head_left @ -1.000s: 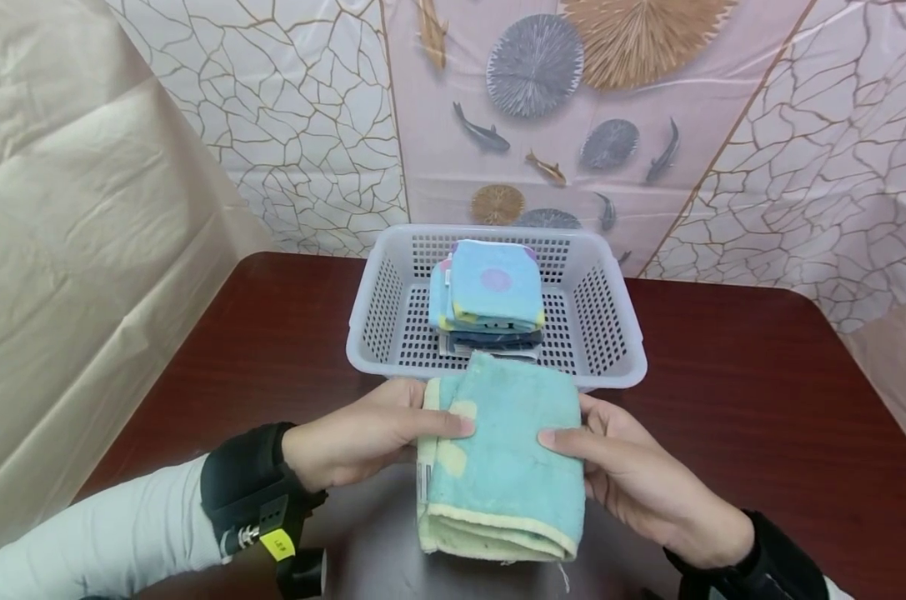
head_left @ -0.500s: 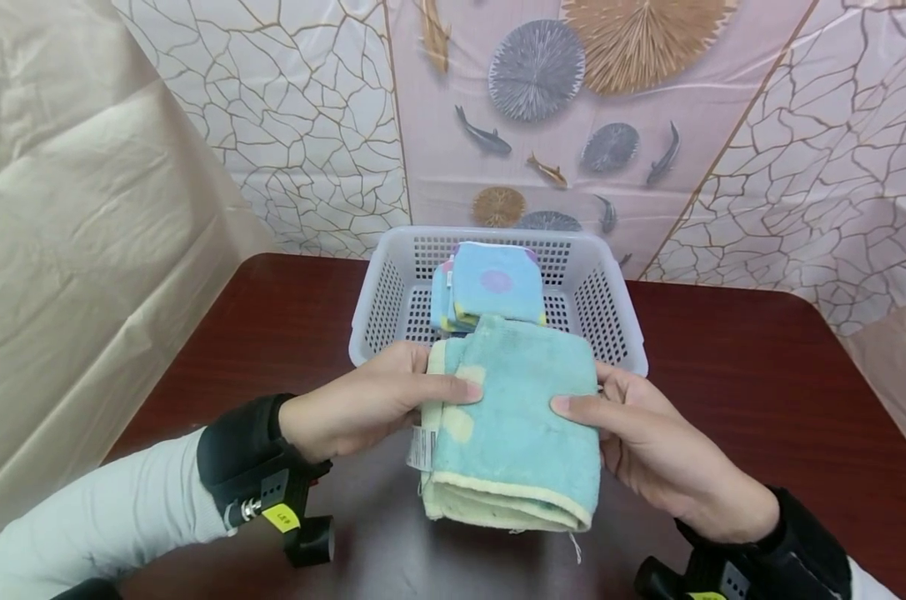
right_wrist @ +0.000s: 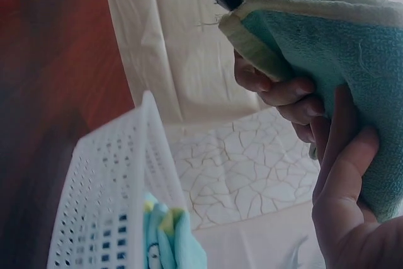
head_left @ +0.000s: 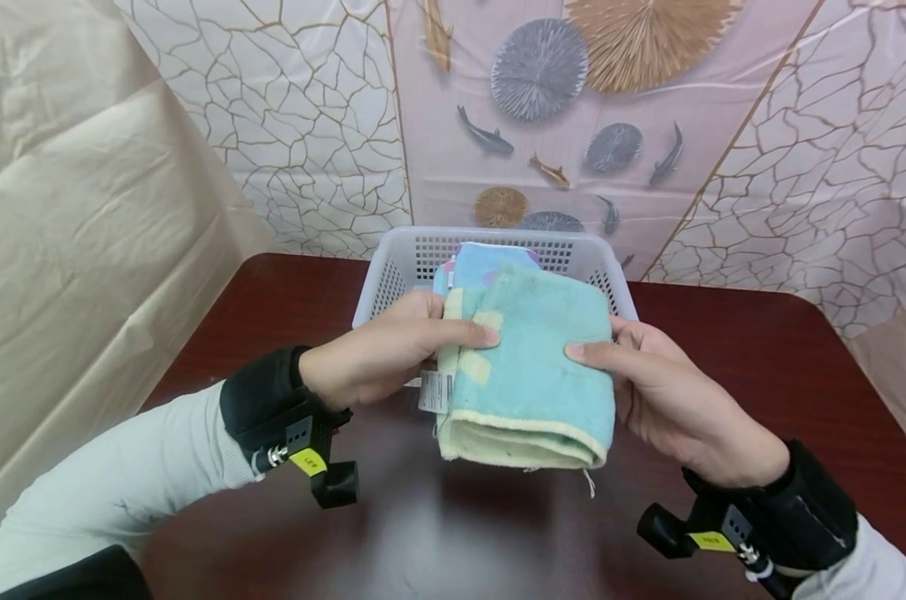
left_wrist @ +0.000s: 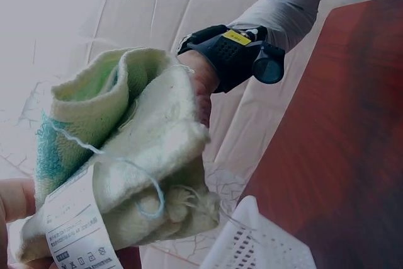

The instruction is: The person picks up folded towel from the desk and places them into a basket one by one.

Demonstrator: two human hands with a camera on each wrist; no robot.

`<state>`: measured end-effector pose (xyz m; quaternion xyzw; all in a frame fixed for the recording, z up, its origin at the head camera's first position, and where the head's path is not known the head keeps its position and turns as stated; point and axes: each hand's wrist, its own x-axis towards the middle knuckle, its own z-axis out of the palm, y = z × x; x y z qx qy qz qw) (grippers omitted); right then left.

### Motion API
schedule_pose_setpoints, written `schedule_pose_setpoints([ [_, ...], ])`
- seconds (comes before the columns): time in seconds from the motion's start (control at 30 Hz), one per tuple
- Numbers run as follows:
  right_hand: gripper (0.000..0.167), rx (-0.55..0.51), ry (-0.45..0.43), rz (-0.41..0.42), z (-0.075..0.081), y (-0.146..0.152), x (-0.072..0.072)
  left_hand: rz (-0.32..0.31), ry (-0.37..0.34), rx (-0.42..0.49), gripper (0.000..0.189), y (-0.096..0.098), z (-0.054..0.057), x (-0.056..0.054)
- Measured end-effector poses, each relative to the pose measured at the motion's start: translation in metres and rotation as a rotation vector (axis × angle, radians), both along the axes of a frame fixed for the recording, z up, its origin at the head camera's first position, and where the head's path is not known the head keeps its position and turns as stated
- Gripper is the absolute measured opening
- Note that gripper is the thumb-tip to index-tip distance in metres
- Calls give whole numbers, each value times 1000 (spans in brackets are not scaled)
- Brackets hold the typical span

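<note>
A folded turquoise towel [head_left: 538,367] with pale yellow edging hangs in the air between both hands, over the near side of the basket. My left hand [head_left: 400,346] grips its left edge, thumb on top and fingers beneath. On the opposite edge, my right hand [head_left: 670,392] pinches the cloth with the thumb on its upper face. In the left wrist view a white care label [left_wrist: 79,225] and loose threads dangle from the towel. Behind it, partly covered, a folded blue towel [head_left: 490,260] lies in the white plastic basket [head_left: 381,287].
The basket stands on a dark red-brown table [head_left: 272,308] near its back edge. A patterned cloth backdrop [head_left: 310,125] hangs behind, and a beige sheet [head_left: 85,208] covers the left side.
Both hands have carried the turquoise towel forward and slightly right, from in front of the basket to over its near rim. It now hides most of the blue towel.
</note>
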<state>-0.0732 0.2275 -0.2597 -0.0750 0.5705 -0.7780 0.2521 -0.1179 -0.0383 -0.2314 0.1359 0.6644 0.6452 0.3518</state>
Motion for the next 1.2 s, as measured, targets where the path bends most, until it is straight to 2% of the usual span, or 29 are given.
schedule_pose_setpoints([
  [0.47, 38, 15, 2, 5, 14, 6, -28, 7, 21, 14, 26, 7, 9, -29],
  [0.73, 36, 26, -18, -57, 22, 7, -45, 41, 14, 35, 21, 15, 9, -47],
  [0.97, 40, 52, -21, -124, 28, 5, -63, 82, 42, 20, 21, 18, 13, -63],
  [1.2, 53, 73, -27, -154, 27, 4, -75, 94, 47, 31, 12, 23, 9, -76],
])
